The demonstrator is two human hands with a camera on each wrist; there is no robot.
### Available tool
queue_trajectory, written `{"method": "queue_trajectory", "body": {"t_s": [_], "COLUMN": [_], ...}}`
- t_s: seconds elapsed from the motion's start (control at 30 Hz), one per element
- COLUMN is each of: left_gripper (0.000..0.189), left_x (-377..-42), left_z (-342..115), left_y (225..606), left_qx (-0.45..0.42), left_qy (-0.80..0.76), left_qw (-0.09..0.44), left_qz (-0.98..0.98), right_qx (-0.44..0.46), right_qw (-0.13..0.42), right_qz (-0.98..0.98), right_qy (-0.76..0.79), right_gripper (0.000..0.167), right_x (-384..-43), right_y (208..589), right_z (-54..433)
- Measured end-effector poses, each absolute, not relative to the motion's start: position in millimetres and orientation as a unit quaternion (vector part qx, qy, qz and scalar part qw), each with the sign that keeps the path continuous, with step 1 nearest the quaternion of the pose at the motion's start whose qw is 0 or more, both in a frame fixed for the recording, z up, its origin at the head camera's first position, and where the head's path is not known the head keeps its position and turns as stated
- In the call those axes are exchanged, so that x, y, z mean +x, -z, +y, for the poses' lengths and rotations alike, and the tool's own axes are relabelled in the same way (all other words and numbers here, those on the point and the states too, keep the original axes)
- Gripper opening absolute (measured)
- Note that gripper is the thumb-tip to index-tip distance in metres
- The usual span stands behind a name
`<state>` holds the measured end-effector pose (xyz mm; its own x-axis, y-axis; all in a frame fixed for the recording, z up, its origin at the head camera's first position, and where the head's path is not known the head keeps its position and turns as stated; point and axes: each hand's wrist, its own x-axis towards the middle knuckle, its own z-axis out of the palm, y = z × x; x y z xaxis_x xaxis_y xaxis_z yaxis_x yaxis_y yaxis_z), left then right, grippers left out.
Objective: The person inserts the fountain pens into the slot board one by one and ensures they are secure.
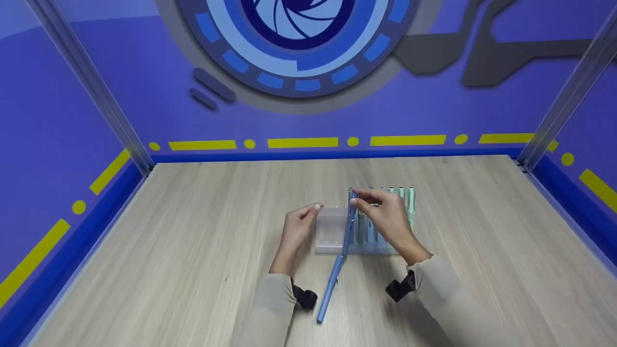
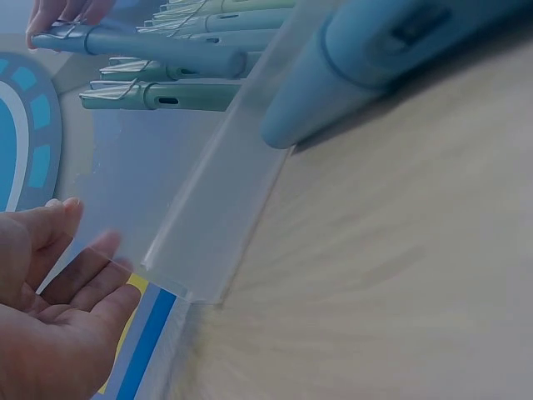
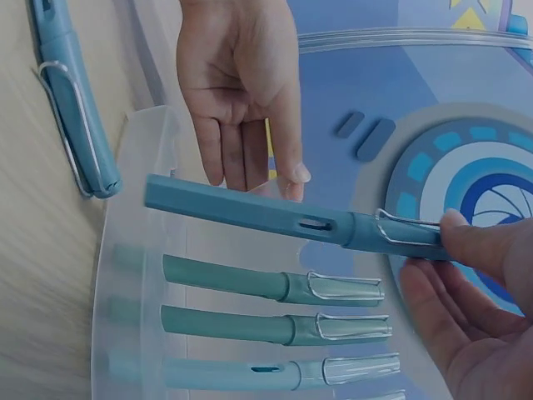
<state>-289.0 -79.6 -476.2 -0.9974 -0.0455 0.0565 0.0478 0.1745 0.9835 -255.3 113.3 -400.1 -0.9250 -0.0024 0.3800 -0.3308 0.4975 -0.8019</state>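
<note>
My right hand pinches the clip end of a blue pen between thumb and fingers. The pen slants over a frosted, see-through pen case, its other end towards me. Inside the case stands a row of green and blue pens with wire clips, side by side. At the case's upper left corner, my left hand pinches the edge; some of its fingers show through the clear panel in the left wrist view. Another blue pen lies on the table in front of the case.
The wooden table spreads around the case on all sides. Behind it rises a blue patterned wall, with side panels left and right. Black wrist cameras sit below both hands, near the loose pen.
</note>
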Motion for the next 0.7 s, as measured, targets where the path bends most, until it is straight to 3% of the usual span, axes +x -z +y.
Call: {"method": "queue_trajectory", "body": {"t_s": [0.27, 0.7], "left_gripper": [0.031, 0.032], "left_x": [-288.2, -287.8], "left_z": [-80.0, -79.8], "left_y": [476.3, 475.5], "left_qx": [0.002, 0.002], "left_qy": [0.642, 0.652], "left_qw": [0.037, 0.030], "left_qz": [-0.766, -0.758], "right_qx": [0.104, 0.109], "right_qw": [0.219, 0.205], "right_qz": [-0.839, -0.849], "right_qy": [-0.488, -0.475], "right_gripper": [0.025, 0.025], "right_x": [-258.7, -264.3], "right_y": [403.0, 409.3], "right_z": [109.9, 105.1]}}
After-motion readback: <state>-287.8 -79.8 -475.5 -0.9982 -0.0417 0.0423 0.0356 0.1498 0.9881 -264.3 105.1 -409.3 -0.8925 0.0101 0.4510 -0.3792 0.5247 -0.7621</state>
